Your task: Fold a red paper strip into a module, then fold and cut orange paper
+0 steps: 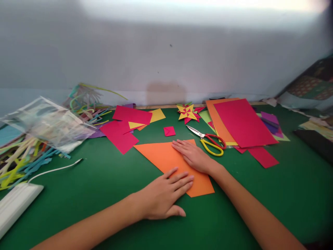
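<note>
An orange sheet of paper [156, 154], folded along a slanting edge, lies flat on the green tabletop [109, 194]. My left hand [166, 194] rests on its near-left edge, fingers stretched out and thumb apart. Further up the sheet, my right hand [192, 156] lies flat with its fingers extended toward the far edge. Neither hand grips anything. Just beyond the paper sits a small folded red square [169, 131]. Scissors [208, 139] with one yellow and one red handle loop lie right of my right hand, blades partly closed.
A yellow, red and green paper star [187, 113] stands near the wall. Red sheets [244, 121] are stacked at right, more red pieces [119, 135] at left. Paper strips [26, 156], a clear plastic sleeve [49, 118] and a white device with a cable [19, 201] occupy the left side.
</note>
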`<state>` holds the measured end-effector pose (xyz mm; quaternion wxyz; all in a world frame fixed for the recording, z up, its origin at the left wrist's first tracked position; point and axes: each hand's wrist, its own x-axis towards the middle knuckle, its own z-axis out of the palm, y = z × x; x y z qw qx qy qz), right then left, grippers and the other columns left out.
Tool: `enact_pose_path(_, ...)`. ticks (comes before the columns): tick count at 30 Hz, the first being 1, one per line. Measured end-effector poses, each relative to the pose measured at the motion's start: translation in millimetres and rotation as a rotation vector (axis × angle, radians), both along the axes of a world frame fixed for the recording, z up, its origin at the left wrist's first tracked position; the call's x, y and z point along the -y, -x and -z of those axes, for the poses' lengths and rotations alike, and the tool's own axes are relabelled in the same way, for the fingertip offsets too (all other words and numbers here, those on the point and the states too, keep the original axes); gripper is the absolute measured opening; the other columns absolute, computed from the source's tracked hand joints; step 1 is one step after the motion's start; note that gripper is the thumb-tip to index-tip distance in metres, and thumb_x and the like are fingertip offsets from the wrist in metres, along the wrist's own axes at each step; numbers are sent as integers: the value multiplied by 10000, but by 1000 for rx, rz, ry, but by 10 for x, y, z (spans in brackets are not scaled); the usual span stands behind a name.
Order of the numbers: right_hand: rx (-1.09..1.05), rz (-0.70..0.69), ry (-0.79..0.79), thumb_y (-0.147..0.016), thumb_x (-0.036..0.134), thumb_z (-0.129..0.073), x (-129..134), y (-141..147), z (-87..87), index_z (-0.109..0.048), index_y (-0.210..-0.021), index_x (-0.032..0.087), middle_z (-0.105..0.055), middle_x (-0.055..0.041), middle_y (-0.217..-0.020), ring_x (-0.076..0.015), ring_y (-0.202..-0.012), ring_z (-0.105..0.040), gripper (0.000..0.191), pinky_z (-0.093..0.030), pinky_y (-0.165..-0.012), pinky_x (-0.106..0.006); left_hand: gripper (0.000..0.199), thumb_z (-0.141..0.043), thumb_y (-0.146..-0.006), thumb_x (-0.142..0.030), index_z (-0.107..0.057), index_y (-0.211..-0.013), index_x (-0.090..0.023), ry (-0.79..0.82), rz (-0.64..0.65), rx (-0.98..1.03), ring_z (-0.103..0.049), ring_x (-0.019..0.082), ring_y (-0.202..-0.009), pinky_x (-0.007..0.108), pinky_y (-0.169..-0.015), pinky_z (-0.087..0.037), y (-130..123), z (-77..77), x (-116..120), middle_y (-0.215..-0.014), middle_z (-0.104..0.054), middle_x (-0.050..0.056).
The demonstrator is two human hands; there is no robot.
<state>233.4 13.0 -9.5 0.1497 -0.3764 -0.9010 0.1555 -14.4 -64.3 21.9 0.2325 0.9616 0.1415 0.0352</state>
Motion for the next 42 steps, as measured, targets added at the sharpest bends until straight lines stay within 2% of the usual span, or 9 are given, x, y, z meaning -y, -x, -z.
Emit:
enact_pose_path(8,1,-6,2,-1013,77,-377,3,-16,2,-358,-1649,271,-408,-36,-1676,-233,-1571,-355,665,-348,-1287,-504,607,-273,-1124,-417,-199,-1687,-201,217,313,100,-233,166,-1614,441,-1368,9,-50,-249,316,-1693,-337,8)
enact_pose_path(13,-24,-8,10,-1022,86,-374,-2,-12,21,-365,-1645,269,-413,-42,-1672,-228,-1566,-366,650,-342,-1289,-511,706,-356,-1095,-538,-133,-1699,-248,44,97,11,-218,209,-1621,415,-1360,-81,103,-158,-184,-1718,-282,29)
enact_pose_path(17,0,11,20,-1045,109,-356,-2,-22,28,-365,-1645,274,-391,-30,-1684,-225,-1573,-353,622,-336,-1292,-507,705,-309,-1086,-597,-247,-1681,-224,-237,-284,-222,-249,287,-1613,504,-1341,-76,692,21,-799,-1719,-283,84)
enact_pose_path(19,20,10,23,-1049,111,-347,-1,-28,22,-369,-1644,260,-385,-28,-1688,-224,-1577,-345,613,-338,-1293,-499,728,-266,-1087,-599,-338,-1650,-144,-411,-565,-297,-281,344,-1598,586,-1317,-103,1021,18,-1030,-1683,-354,166)
enact_pose_path(21,26,3,24,-1050,111,-347,-2,-32,21,-364,-1646,258,-384,-26,-1688,-223,-1580,-338,613,-340,-1293,-498,712,-222,-1105,-537,-325,-1647,-87,-535,-713,-315,-250,365,-1605,627,-1297,-117,1219,-45,-1139,-1675,-352,213)
enact_pose_path(25,20,3,12,-1058,121,-352,-6,-26,42,-358,-1647,251,-382,-32,-1689,-221,-1579,-340,604,-332,-1296,-502,675,-235,-1116,-492,-262,-1668,-104,-529,-625,-258,-211,311,-1623,524,-1317,-150,970,-104,-924,-1731,-255,145)
enact_pose_path(31,0,6,-1,-1067,138,-362,-3,-9,42,-358,-1646,269,-388,-41,-1685,-225,-1569,-361,593,-361,-1279,-508,767,-308,-1068,-643,-150,-1698,-235,-381,-283,-83,-146,277,-1641,494,-1333,-32,210,254,-343,-1747,-221,75)
enact_pose_path(34,-13,4,-4,-1061,124,-365,-4,-15,34,-352,-1648,287,-402,-36,-1678,-225,-1565,-367,609,-364,-1277,-509,754,-316,-1083,-607,-99,-1703,-236,-371,-328,-135,-188,268,-1632,453,-1329,-34,388,307,-319,-1755,-169,70)
enact_pose_path(42,1,12,14,-1051,109,-353,-10,-30,63,-349,-1649,297,-385,-15,-1688,-222,-1573,-354,627,-350,-1286,-515,762,-381,-1094,-532,-35,-1703,-233,-470,-467,-236,-302,232,-1597,395,-1334,-3,1317,147,-368,-1732,-249,57)
